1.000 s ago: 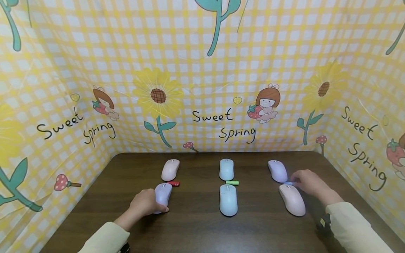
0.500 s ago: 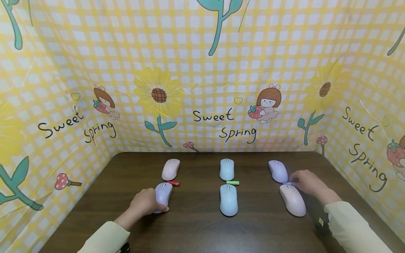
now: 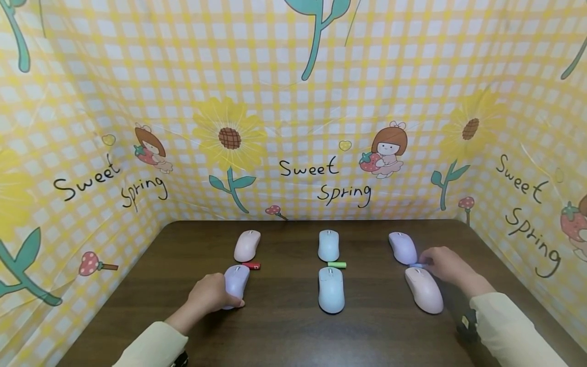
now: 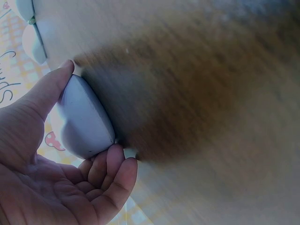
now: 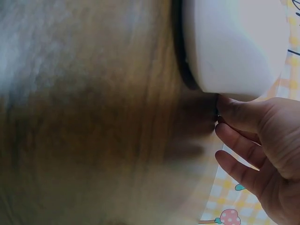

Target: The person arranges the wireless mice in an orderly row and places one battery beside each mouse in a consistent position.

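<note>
My left hand (image 3: 208, 294) grips the near-left lilac computer mouse (image 3: 236, 283) from its left side, thumb at its rear end. In the left wrist view the thumb and fingertips hold that mouse (image 4: 84, 119) by opposite ends, on the table. My right hand (image 3: 449, 266) pinches the outer end of a small blue battery (image 3: 416, 265). This battery lies between a lilac mouse (image 3: 403, 248) behind and a pink mouse (image 3: 424, 291) in front. In the right wrist view the pale mouse (image 5: 234, 44) sits just above the thumb, and the battery is mostly hidden.
A pink mouse (image 3: 247, 246) and a red battery (image 3: 251, 266) lie beyond my left hand. At the middle are two light-blue mice, one behind (image 3: 328, 246) and one in front (image 3: 331, 290), with a green battery (image 3: 337, 265) between them. Checked cloth (image 3: 298, 127) encloses the dark table (image 3: 284, 331).
</note>
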{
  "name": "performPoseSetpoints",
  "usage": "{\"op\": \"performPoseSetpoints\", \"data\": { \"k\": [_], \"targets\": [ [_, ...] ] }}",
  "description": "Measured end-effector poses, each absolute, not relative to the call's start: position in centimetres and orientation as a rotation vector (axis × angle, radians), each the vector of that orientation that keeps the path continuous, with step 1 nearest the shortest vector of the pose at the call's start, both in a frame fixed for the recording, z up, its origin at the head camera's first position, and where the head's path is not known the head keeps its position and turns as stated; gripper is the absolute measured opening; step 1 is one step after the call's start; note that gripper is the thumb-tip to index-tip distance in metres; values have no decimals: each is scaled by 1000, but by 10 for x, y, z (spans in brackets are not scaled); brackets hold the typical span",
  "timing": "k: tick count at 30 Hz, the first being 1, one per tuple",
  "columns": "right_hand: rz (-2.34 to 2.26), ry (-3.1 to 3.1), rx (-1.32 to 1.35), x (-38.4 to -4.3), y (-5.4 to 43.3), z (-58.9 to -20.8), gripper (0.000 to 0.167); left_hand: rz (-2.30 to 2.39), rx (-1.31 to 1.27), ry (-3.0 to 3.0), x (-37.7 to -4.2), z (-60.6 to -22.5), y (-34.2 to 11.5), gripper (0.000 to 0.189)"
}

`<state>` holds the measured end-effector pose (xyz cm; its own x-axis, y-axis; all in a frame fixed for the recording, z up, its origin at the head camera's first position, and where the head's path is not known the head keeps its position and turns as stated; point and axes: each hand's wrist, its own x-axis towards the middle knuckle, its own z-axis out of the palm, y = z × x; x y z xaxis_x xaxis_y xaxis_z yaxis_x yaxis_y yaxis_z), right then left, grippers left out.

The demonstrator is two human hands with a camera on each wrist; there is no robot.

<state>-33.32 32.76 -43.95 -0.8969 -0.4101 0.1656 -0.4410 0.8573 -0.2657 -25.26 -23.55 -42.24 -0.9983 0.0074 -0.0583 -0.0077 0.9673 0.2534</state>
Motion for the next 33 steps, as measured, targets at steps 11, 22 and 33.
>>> {"op": "performPoseSetpoints", "data": {
  "k": [11, 22, 33],
  "targets": [
    [488, -2964, 616, -331, 326, -440, 11, 389, -2, 3055, -253, -423, -236, 63],
    [501, -2949, 623, -331, 326, -440, 11, 395, -7, 3054, -253, -423, -235, 63],
    [511, -2955, 618, -333, 329, -442, 11, 401, -2, 3053, -253, -423, -236, 62]
  ]
}}
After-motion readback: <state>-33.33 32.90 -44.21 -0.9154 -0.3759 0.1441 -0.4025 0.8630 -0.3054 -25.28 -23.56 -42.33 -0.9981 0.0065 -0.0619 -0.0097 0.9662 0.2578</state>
